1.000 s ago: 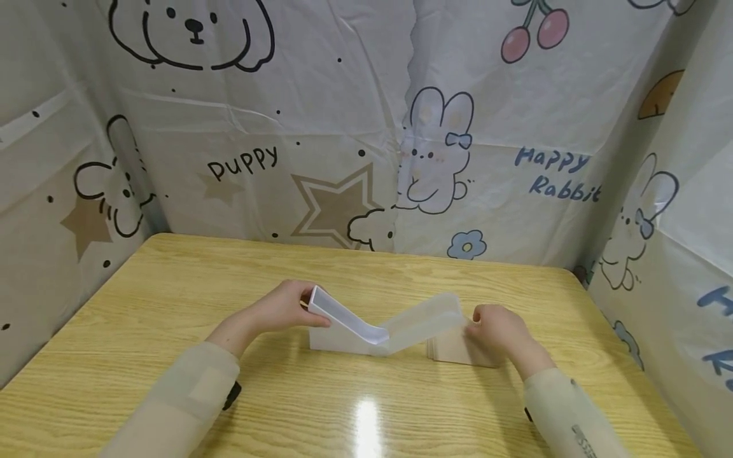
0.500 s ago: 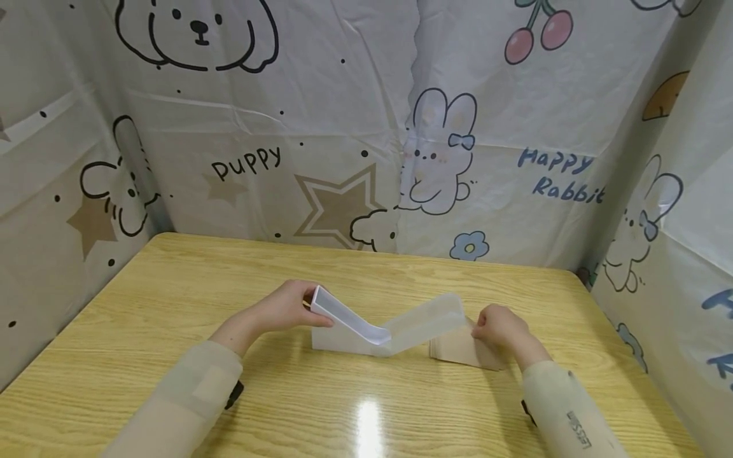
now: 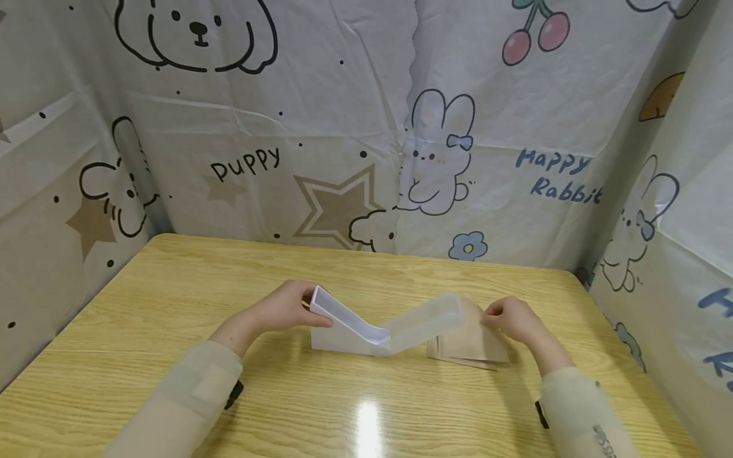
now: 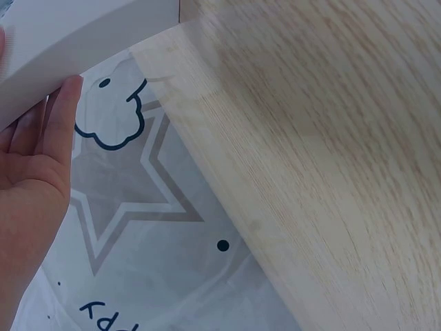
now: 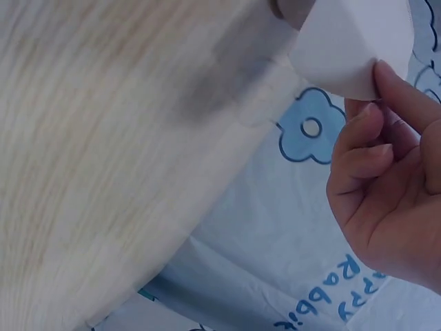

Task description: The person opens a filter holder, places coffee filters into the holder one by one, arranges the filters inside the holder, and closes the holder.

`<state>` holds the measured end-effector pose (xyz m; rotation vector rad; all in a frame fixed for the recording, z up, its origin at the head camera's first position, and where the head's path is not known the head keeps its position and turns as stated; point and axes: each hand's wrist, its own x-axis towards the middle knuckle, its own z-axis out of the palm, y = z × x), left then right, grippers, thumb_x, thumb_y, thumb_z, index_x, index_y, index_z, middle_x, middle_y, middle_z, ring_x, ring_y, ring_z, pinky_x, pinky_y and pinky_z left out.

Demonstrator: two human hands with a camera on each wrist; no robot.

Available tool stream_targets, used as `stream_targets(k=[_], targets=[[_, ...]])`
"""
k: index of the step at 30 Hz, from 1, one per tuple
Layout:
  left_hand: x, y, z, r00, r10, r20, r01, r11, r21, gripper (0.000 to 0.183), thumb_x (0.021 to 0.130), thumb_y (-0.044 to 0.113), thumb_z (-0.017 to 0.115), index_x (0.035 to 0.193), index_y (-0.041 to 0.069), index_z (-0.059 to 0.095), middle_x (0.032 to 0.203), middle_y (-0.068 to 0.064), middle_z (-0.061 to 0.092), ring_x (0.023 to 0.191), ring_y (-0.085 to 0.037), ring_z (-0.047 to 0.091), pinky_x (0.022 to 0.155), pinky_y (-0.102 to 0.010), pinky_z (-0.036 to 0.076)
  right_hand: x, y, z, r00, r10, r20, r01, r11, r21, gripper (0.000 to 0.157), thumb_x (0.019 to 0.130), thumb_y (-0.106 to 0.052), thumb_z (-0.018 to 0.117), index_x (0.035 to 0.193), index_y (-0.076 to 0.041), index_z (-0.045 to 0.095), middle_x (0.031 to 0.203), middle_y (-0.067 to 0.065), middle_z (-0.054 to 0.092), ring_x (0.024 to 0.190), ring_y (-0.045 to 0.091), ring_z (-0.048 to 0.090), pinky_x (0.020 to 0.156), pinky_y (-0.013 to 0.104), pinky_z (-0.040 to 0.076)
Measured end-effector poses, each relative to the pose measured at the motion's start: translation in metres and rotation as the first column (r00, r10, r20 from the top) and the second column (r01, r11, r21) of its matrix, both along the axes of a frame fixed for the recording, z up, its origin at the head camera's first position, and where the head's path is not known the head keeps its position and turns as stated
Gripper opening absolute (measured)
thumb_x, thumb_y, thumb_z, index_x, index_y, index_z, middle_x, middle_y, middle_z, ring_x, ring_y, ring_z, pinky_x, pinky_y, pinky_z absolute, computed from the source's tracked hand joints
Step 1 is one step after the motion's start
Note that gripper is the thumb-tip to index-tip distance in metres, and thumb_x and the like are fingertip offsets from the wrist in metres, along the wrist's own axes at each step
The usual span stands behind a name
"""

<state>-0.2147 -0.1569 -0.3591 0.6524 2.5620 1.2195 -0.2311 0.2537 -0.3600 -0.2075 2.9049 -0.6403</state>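
Observation:
My left hand (image 3: pixel 286 308) grips the upper left end of a white holder (image 3: pixel 346 337) with a sloping channel, thumb in front; the left wrist view shows fingers beneath the holder (image 4: pixel 96 41). A translucent flap (image 3: pixel 424 322) rises from the holder's low middle towards the right. Beside it my right hand (image 3: pixel 515 317) pinches the edge of a brown paper coffee filter (image 3: pixel 475 334). In the right wrist view the filter (image 5: pixel 351 48) has a rounded edge between thumb and finger. More filters (image 3: pixel 433 348) lie behind and below it, partly hidden by the flap.
The wood-grain table (image 3: pixel 258 394) runs under everything, with a bright reflection near its front. Printed cloth (image 3: pixel 332 114) hangs as a wall at the back and both sides. Sleeves with dark wrist straps (image 3: pixel 233 394) cover the forearms.
My right hand has moved slightly right and away from the flap, drawing one filter apart from the stack, which now shows a separated edge. The left hand and holder have stayed in place.

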Motion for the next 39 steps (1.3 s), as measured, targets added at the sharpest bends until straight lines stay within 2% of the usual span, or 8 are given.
stream_targets(k=[4,9,18,25,31,39], targets=[[0.001,0.000,0.001,1.000,0.002,0.011,-0.002,1.000,-0.003,0.026,0.078,0.023,0.076,0.095,0.007,0.065,0.088,-0.003,0.068,0.077,-0.011,0.058,0.068,-0.026,0.049,0.001,0.007,0.009,1.000,0.014,-0.027,-0.016,0.998,-0.065,0.016,0.088,-0.016,0.064,0.082,-0.002,0.068,0.077,0.006,0.062,0.068,0.014,0.050,0.060,0.027,0.043],[0.001,0.000,0.001,1.000,-0.005,0.024,0.005,1.000,-0.002,0.026,0.078,0.023,0.076,0.095,0.008,0.064,0.089,-0.003,0.068,0.079,-0.011,0.059,0.070,-0.027,0.049,0.005,0.012,0.023,0.999,0.007,-0.041,-0.011,0.994,-0.109,0.020,0.089,-0.019,0.063,0.089,0.000,0.069,0.084,0.010,0.065,0.072,0.016,0.054,0.063,0.031,0.048],[0.002,-0.001,0.000,1.000,0.007,0.027,-0.007,1.000,0.000,0.027,0.078,0.023,0.076,0.096,0.007,0.065,0.090,-0.004,0.068,0.080,-0.011,0.060,0.070,-0.027,0.050,0.010,0.010,0.045,0.994,-0.039,-0.097,0.026,0.990,-0.135,0.026,0.091,-0.023,0.061,0.099,0.001,0.068,0.093,0.014,0.066,0.075,0.018,0.054,0.064,0.028,0.046],[0.001,0.000,0.001,0.999,0.014,0.037,-0.014,1.000,0.003,0.027,0.077,0.020,0.077,0.098,0.008,0.064,0.093,-0.003,0.068,0.083,-0.013,0.061,0.072,-0.028,0.052,0.013,0.009,0.059,0.987,-0.076,-0.145,0.049,0.982,-0.180,0.026,0.091,-0.019,0.061,0.098,0.005,0.066,0.086,0.014,0.064,0.071,0.017,0.050,0.062,0.029,0.045],[0.001,0.000,0.001,0.999,0.012,0.042,-0.012,1.000,-0.005,0.026,0.077,0.019,0.077,0.098,0.009,0.064,0.093,-0.003,0.068,0.083,-0.013,0.061,0.072,-0.028,0.051,0.016,0.008,0.069,0.979,-0.095,-0.178,0.066,0.985,-0.162,0.025,0.090,-0.021,0.063,0.094,0.003,0.066,0.082,0.011,0.064,0.068,0.015,0.051,0.060,0.027,0.044],[-0.001,0.000,0.002,0.999,0.006,0.049,-0.005,1.000,-0.019,0.034,0.076,0.019,0.078,0.105,0.008,0.064,0.099,-0.004,0.068,0.088,-0.015,0.062,0.074,-0.030,0.052,0.019,0.008,0.081,0.978,-0.121,-0.168,0.092,0.981,-0.171,0.030,0.091,-0.025,0.061,0.101,0.003,0.066,0.076,0.006,0.063,0.066,0.012,0.053,0.056,0.027,0.043]])
